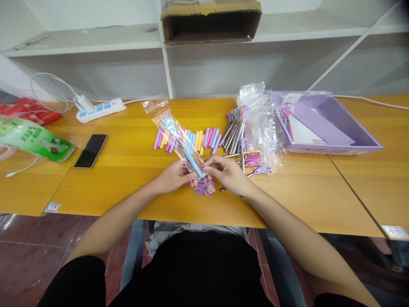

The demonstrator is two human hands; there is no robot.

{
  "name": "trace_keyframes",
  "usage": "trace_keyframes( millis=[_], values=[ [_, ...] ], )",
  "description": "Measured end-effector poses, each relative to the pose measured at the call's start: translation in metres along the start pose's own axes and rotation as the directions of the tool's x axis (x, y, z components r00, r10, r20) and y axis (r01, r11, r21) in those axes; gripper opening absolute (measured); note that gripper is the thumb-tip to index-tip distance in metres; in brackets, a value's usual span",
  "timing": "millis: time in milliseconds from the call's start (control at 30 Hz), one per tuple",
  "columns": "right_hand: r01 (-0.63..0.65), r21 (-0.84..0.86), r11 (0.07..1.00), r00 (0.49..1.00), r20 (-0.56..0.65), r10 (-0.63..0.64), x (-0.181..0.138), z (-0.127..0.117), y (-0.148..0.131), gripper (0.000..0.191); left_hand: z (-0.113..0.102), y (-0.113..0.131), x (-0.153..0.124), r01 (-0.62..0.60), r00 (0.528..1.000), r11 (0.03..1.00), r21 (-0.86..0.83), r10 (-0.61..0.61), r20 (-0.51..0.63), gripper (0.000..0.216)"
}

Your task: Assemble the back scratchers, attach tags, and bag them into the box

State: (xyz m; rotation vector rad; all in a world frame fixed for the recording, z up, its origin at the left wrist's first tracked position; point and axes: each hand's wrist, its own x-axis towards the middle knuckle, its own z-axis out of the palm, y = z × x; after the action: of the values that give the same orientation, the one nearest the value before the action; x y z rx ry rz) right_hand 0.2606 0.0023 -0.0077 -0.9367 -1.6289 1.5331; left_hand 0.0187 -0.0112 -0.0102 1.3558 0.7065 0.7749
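A clear plastic bag holds a light-blue back scratcher [191,161] with a hand-shaped head and a metal shaft. It is tilted, head up to the left, above the table. My left hand [175,176] is closed on the bag's left side near the handle end. My right hand [227,171] pinches the bag's bottom right corner. Small purple and pink printed cards [205,187] lie beneath my hands. Behind the bag runs a row of coloured handle tubes [209,138]. To the right lie metal-shafted scratcher heads [234,130] in a pile, several crossing each other.
Clear plastic bags [260,128] are heaped beside a purple open box [358,143]. On the left are a phone [91,151], a green bottle [35,138] and a white power strip [102,110] with cables. A cardboard box [211,26] sits on the shelf above.
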Motion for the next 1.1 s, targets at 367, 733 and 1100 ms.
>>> trace_keyframes(
  millis=[367,733,1100],
  values=[
    [0.083,-0.106,0.991,0.997,0.019,-0.081,-0.003,-0.002,-0.005,0.042,0.003,0.0,0.0,-0.017,1.0,1.0,-0.002,0.017,-0.001,0.045],
    [-0.129,0.017,0.992,0.853,0.512,0.102,-0.013,-0.003,-0.012,0.041,-0.007,0.01,-0.001,-0.202,0.915,0.979,-0.016,0.183,-0.36,0.052],
    [-0.147,-0.291,0.945,0.673,0.671,0.311,-0.021,-0.02,-0.027,0.04,-0.018,0.017,0.0,-0.048,0.93,0.998,0.027,0.055,-0.364,0.044]
  ],
)
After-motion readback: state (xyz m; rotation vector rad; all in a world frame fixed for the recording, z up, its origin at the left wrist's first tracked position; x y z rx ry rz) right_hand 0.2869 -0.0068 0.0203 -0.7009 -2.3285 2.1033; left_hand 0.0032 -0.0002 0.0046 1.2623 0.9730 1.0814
